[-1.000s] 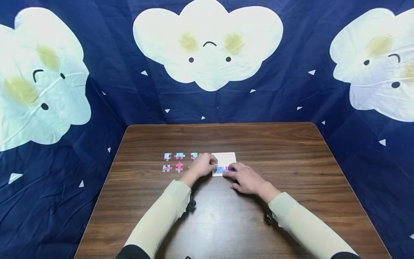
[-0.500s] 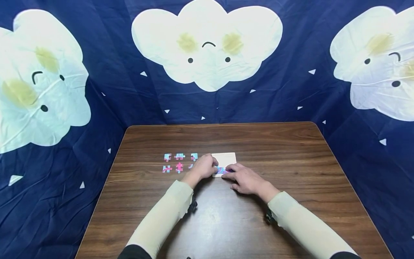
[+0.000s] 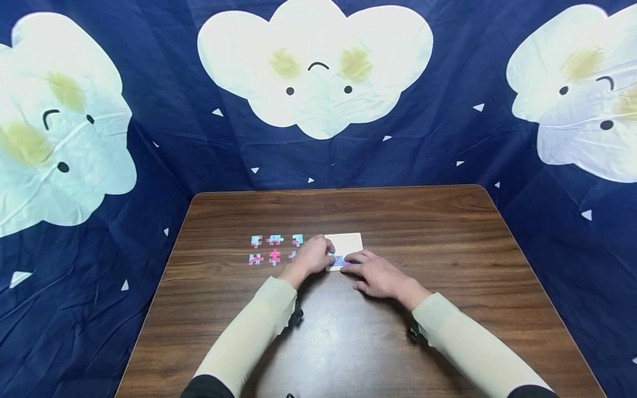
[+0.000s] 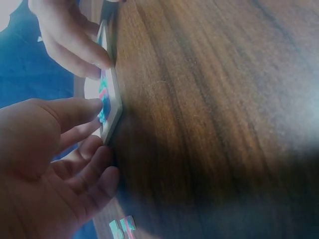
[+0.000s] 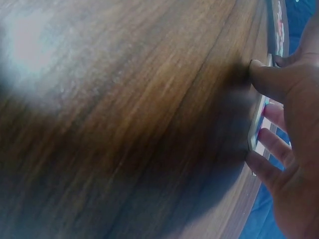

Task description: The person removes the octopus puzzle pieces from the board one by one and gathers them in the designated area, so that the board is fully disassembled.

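Observation:
A small white puzzle tray (image 3: 344,242) lies on the table, with blue and purple puzzle pieces (image 3: 339,261) along its near side. My left hand (image 3: 312,255) is at the tray's left edge, its thumb and index finger pinching a blue puzzle piece (image 4: 104,110) there, partly hidden by the fingers. From the right, my right hand (image 3: 380,275) rests on the tray's near right part. Its fingertips (image 5: 264,134) touch the pieces and its thumb (image 5: 261,74) is at the tray's near edge; the fingers are loosely extended.
Left of the tray, several loose pink and blue puzzle pieces (image 3: 275,256) lie in two rows, some partly behind my left hand. The brown wooden table (image 3: 423,221) is backed by a dark blue cloth (image 3: 164,138) with white clouds.
My left hand has shifted slightly, its fingers closing in on the blue pieces at the tray's left. My right hand has edged slightly left over the pieces. The loose pieces stay put.

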Demonstrator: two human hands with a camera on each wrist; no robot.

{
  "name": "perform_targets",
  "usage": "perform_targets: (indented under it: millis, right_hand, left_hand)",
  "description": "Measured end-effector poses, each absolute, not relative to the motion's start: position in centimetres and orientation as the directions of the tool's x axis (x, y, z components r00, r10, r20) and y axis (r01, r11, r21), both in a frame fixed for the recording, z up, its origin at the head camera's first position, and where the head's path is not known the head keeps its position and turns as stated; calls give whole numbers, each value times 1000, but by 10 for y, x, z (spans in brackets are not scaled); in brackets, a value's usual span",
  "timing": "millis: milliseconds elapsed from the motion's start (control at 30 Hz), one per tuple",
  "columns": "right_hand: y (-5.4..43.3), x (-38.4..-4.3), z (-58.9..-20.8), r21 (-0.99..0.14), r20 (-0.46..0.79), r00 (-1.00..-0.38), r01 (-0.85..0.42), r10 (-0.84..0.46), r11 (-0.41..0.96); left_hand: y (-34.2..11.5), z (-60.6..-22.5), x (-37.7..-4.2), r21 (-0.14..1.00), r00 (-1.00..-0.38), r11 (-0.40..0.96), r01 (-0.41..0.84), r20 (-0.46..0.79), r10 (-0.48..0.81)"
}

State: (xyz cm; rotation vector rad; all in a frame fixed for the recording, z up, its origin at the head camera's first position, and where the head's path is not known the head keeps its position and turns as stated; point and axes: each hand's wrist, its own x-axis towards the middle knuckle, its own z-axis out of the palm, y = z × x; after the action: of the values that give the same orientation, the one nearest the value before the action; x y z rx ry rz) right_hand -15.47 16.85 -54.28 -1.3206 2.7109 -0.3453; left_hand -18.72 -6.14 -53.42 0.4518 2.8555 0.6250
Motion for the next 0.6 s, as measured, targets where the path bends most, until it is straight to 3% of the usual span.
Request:
perform_targets:
  millis: [600]
  right_hand:
    - [169,-156,-542,-230,-3,-610,-771,-792,594]
  left_hand:
    - [-58,-536,-193,492,-937,839,233,-117,329]
